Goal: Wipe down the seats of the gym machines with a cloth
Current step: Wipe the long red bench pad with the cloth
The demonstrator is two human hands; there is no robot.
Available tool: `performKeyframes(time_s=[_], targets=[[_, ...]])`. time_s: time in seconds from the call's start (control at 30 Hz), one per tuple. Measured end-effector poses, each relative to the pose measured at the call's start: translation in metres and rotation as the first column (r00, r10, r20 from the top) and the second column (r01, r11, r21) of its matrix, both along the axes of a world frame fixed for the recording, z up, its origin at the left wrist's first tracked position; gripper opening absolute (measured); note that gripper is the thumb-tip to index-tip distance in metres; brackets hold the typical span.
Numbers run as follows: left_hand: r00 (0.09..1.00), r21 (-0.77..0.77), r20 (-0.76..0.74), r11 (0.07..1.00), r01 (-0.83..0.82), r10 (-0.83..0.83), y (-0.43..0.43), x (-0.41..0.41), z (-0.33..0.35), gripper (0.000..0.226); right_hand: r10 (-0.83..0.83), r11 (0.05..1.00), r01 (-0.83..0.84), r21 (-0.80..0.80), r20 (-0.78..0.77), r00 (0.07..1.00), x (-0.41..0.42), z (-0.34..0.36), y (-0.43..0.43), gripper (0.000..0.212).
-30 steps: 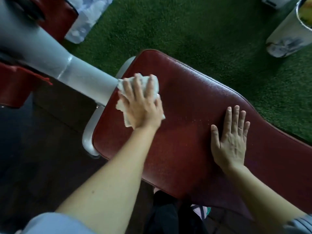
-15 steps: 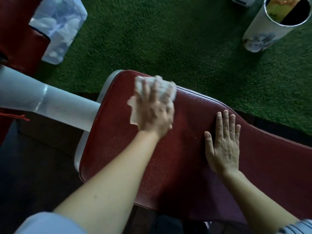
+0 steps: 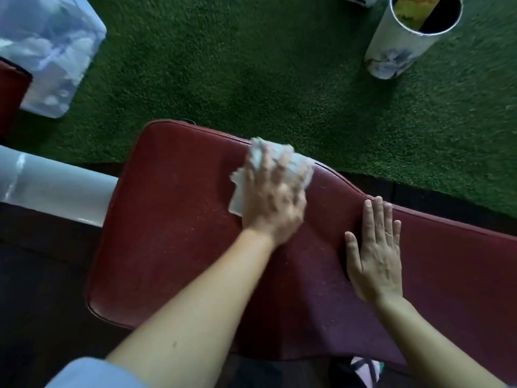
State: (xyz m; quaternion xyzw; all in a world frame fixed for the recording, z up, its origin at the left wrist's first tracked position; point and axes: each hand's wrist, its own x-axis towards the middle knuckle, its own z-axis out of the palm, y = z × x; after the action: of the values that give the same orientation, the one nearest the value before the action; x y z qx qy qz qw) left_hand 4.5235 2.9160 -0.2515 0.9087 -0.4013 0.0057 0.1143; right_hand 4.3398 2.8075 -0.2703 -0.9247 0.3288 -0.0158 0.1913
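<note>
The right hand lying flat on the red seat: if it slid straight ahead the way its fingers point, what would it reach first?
Probably the far edge of the seat, just beyond the right hand's fingertips; past that, a dark strip, then green turf.

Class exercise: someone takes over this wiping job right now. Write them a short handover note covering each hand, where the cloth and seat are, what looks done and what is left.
Left hand: pressing the white cloth onto the red seat near its far edge; the grip is blurred.
Right hand: flat, open, resting on the seat, holding nothing.
Done: wiping is under way; the pictures do not show which areas are clean.
Left: pale specks show on the near part of the seat; wipe there and under the right hand.
</note>
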Motion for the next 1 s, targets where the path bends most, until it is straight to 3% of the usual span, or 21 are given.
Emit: performKeyframes(time_s=[0.1, 0.17, 0.2, 0.27, 0.33, 0.37, 0.43, 0.53, 0.6, 0.63, 0.7, 0.77, 0.8, 0.87, 0.93, 1.0], targets=[[0.928, 0.035, -0.009, 0.928, 0.372, -0.372, 0.016, -0.045, 0.000, 0.051, -0.011, 1.000, 0.011, 0.013, -0.010, 1.000, -0.016, -0.005, -0.007, 0.067], [0.885, 0.067, 0.022, 0.884, 0.463, -0.465, 0.038, -0.039, 0.000, 0.054, 0.018, 1.000, -0.018, 0.022, -0.006, 1.000, -0.023, -0.007, -0.010, 0.067], [0.918, 0.066, 0.045, 0.919, 0.390, -0.393, 0.042, -0.030, -0.001, 0.054, 0.035, 0.999, -0.035, 0.020, -0.002, 0.999, -0.025, -0.007, -0.012, 0.067], [0.997, 0.039, 0.062, 0.998, 0.045, -0.047, 0.029, -0.011, -0.002, 0.054, 0.056, 0.998, -0.056, 0.014, 0.002, 0.998, -0.028, -0.008, -0.014, 0.067], [0.961, 0.037, 0.020, 0.960, -0.277, 0.277, -0.009, -0.011, 0.001, 0.051, 0.068, 0.998, -0.068, 0.016, 0.012, 0.998, -0.032, -0.009, -0.015, 0.067], [0.945, 0.013, 0.002, 0.945, -0.326, 0.326, -0.028, -0.020, 0.002, 0.050, 0.077, 0.997, -0.077, 0.017, 0.019, 0.997, -0.033, -0.009, -0.015, 0.067], [0.988, -0.076, 0.021, 0.986, -0.148, 0.150, -0.052, -0.049, -0.001, 0.049, 0.094, 0.995, -0.094, 0.023, 0.022, 0.995, -0.039, -0.010, -0.016, 0.066], [0.946, 0.064, 0.034, 0.945, 0.320, -0.323, -0.022, -0.095, -0.006, 0.052, 0.123, 0.992, -0.123, 0.026, 0.018, 0.992, -0.053, -0.011, -0.020, 0.065], [0.922, 0.137, 0.001, 0.913, 0.384, -0.388, 0.024, -0.091, -0.006, 0.053, 0.141, 0.989, -0.142, 0.033, 0.018, 0.990, -0.063, -0.010, -0.023, 0.064], [0.951, 0.135, 0.006, 0.943, 0.305, -0.309, 0.042, -0.078, -0.006, 0.054, 0.149, 0.988, -0.150, 0.036, 0.014, 0.989, -0.068, -0.010, -0.024, 0.064], [0.998, 0.103, -0.011, 0.993, -0.057, 0.058, 0.057, -0.046, -0.004, 0.056, 0.169, 0.985, -0.169, 0.032, 0.009, 0.986, -0.075, -0.011, -0.025, 0.064], [0.926, 0.079, -0.003, 0.924, -0.375, 0.376, 0.041, -0.033, -0.002, 0.055, 0.177, 0.984, -0.177, 0.029, 0.014, 0.984, -0.078, -0.012, -0.024, 0.064], [0.904, 0.065, 0.010, 0.902, -0.426, 0.427, 0.024, -0.039, -0.003, 0.053, 0.170, 0.985, -0.170, 0.027, 0.017, 0.985, -0.078, -0.013, -0.023, 0.064], [0.947, -0.006, -0.009, 0.947, -0.322, 0.322, -0.003, -0.074, -0.006, 0.048, 0.153, 0.988, -0.153, 0.022, 0.023, 0.988, -0.078, -0.014, -0.021, 0.064], [0.999, 0.004, -0.023, 1.000, -0.024, 0.024, 0.003, -0.126, -0.009, 0.048, 0.148, 0.989, -0.149, 0.024, 0.036, 0.988, -0.079, -0.014, -0.019, 0.065], [0.976, 0.061, -0.048, 0.975, 0.215, -0.212, 0.038, -0.160, -0.004, 0.053, 0.154, 0.987, -0.155, 0.032, 0.046, 0.987, -0.082, -0.013, -0.018, 0.065]])
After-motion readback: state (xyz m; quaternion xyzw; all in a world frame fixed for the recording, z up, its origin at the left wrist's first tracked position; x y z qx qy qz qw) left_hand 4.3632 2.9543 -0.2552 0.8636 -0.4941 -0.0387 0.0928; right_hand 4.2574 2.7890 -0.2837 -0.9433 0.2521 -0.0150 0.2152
